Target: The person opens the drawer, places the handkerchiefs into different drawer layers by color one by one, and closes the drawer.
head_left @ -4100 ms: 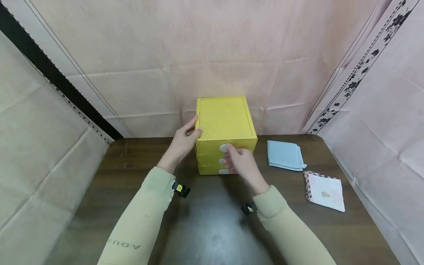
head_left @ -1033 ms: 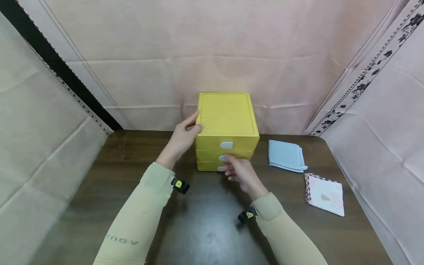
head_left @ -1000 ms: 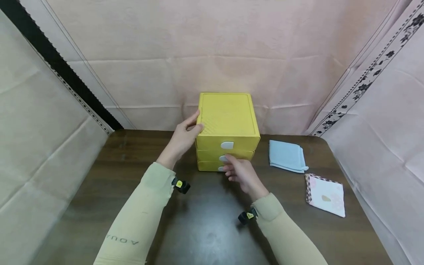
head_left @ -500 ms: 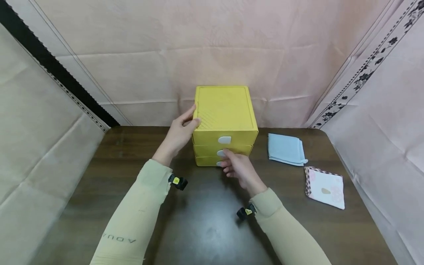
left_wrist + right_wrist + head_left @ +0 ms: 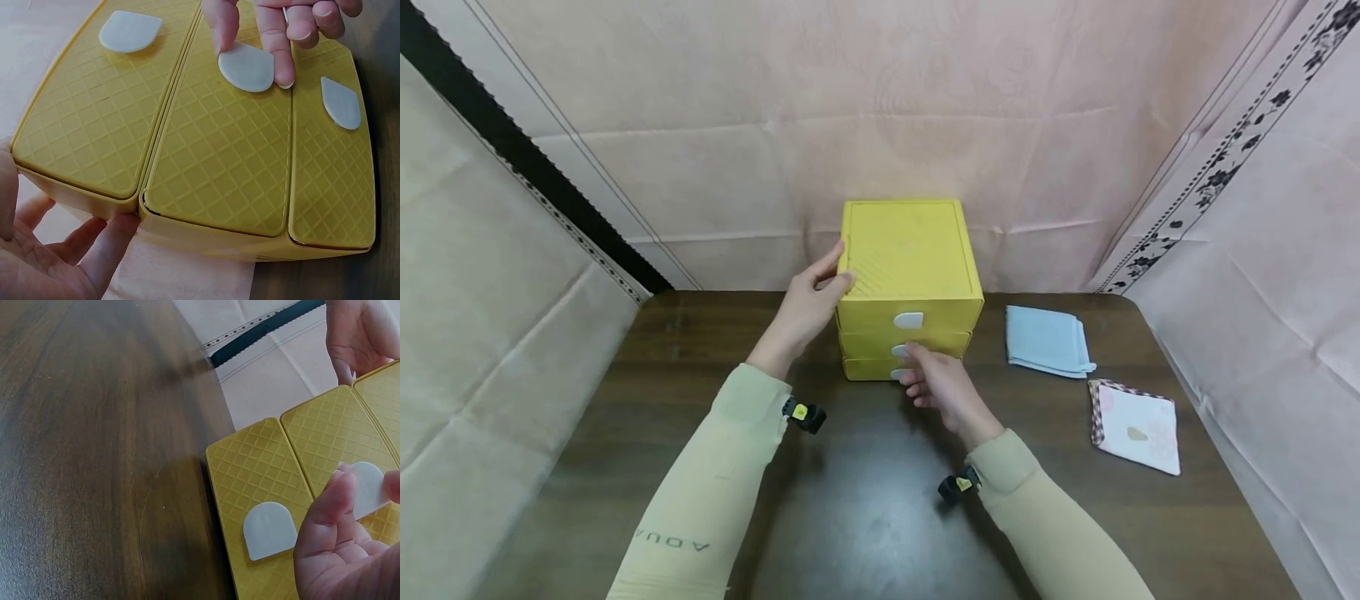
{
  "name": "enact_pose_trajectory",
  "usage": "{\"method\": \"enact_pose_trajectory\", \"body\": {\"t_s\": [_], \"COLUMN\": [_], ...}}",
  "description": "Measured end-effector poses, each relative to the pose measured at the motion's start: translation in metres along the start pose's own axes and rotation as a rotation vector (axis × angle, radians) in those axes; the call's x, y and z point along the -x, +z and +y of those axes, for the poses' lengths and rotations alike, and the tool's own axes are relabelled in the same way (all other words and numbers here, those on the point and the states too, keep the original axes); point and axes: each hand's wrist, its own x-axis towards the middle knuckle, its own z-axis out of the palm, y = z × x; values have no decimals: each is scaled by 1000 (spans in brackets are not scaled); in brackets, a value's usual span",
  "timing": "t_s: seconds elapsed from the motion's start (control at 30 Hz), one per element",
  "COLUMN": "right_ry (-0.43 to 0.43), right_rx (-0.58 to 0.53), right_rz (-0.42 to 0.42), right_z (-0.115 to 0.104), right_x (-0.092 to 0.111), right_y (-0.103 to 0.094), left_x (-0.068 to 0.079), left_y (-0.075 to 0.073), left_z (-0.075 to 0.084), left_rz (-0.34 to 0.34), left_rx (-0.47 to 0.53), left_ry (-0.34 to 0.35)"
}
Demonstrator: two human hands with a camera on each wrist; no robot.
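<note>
A yellow three-drawer box (image 5: pixel 913 250) stands on the table, with a white tab handle on each drawer front. My left hand (image 5: pixel 805 315) holds the box's left side near the front, thumb at the top edge and fingers along the side wall. With thumb and index finger, my right hand (image 5: pixel 951 390) pinches the middle drawer's handle (image 5: pixel 247 66). Its other fingers are loosely bent in front of the bottom drawer. The top handle (image 5: pixel 130 31) and bottom handle (image 5: pixel 270 531) are untouched. All three drawer fronts sit nearly flush; the drawers' insides are hidden.
On the dark wooden table (image 5: pixel 850 517), a folded light blue cloth (image 5: pixel 1047 340) lies right of the box. Nearer me is a white patterned cloth (image 5: pixel 1135 427) with a checked edge. A pale fabric curtain (image 5: pixel 880 108) hangs close behind the box.
About four seconds ago my right hand was at the top drawer's handle; it has since moved down to the middle one. My left hand keeps its hold. The view shifts slightly.
</note>
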Motion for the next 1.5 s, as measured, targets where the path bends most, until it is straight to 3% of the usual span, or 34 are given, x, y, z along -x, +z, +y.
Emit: {"method": "enact_pose_trajectory", "body": {"t_s": [0.2,0.43,0.93,1.5], "right_ry": [-9,-9,-28,-22], "right_rx": [5,11,30,25], "right_rz": [-1,10,-5,-8], "right_z": [1,6,28,43], "right_x": [0,10,37,65], "right_y": [0,0,1,-1], "left_x": [0,15,-1,0], "left_y": [-1,3,-1,0], "left_z": [2,27,-1,1], "left_rz": [21,-16,15,0], "left_rx": [-6,-20,11,12], "left_ry": [-2,-49,-35,-5]}}
